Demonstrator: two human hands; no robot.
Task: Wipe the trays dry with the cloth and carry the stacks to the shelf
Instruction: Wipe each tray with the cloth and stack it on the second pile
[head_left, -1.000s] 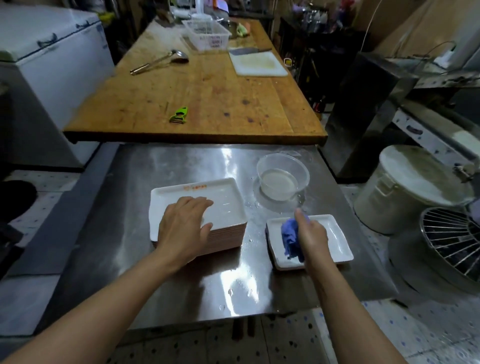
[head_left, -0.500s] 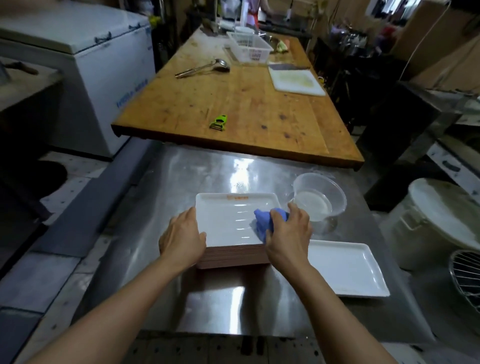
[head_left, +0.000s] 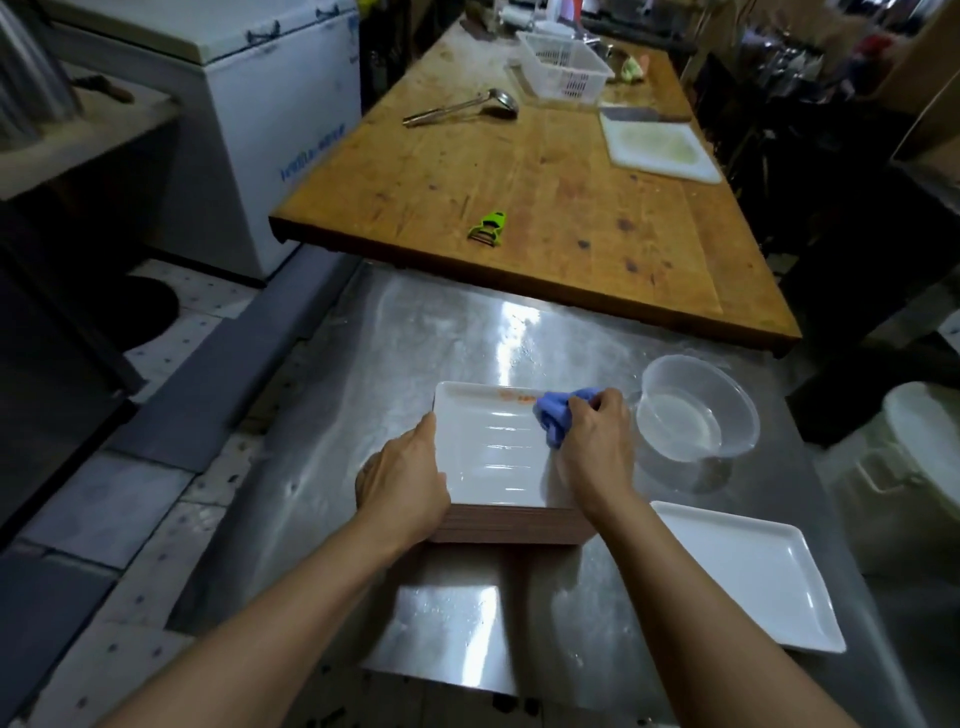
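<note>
A stack of white rectangular trays (head_left: 493, 452) stands in the middle of the steel table (head_left: 447, 338). My left hand (head_left: 402, 475) grips the stack's left side, fingers curled round the edge. My right hand (head_left: 597, 447) holds a bunched blue cloth (head_left: 558, 410) against the far right corner of the top tray. A single white tray (head_left: 743, 571) lies apart on the table to the right of the stack.
A clear plastic bowl (head_left: 696, 410) with a little water sits right of the stack. Behind is a wooden table (head_left: 519, 182) with a green peeler (head_left: 488, 228), ladle, basket and cutting board. A white freezer (head_left: 249, 119) stands left, a white bucket (head_left: 924, 441) right.
My right hand left the single tray with the cloth and moved onto the stack's top tray, then wiped toward its far right corner. My left hand slid from the stack's top to its left side.
</note>
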